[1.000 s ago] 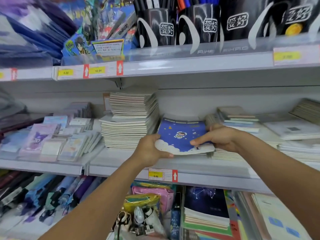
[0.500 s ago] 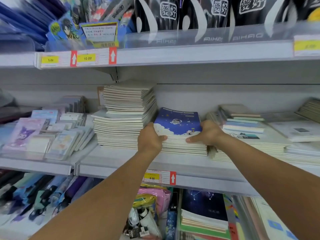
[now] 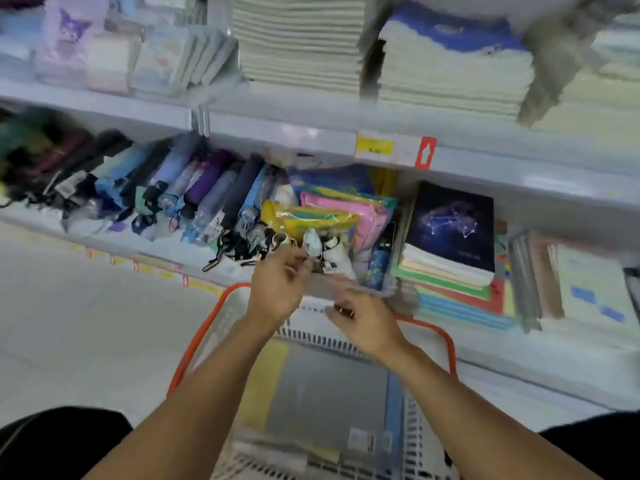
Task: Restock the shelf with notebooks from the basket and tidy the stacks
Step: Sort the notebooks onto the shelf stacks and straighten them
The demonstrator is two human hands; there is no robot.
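The white basket [image 3: 221, 327] with an orange rim stands on the floor below me, holding a grey-covered notebook [image 3: 329, 389] with yellow and blue ones under it. My left hand [image 3: 277, 289] and my right hand [image 3: 363, 323] hover empty over the basket's far edge, fingers loosely curled. On the shelf above, the blue-covered notebook stack [image 3: 453, 64] sits beside a taller pale stack [image 3: 298, 39].
Folded umbrellas [image 3: 156, 188] fill the lower shelf at left, with coloured pouches [image 3: 332, 216] in the middle. A dark constellation notebook pile [image 3: 450, 233] lies to the right. A yellow price tag [image 3: 375, 147] marks the shelf edge [image 3: 242, 129]. Pale floor lies at left.
Both hands let go of the blue notebook stack on the shelf and dropped down over the basket. My view tilted down from the shelf to the basket.
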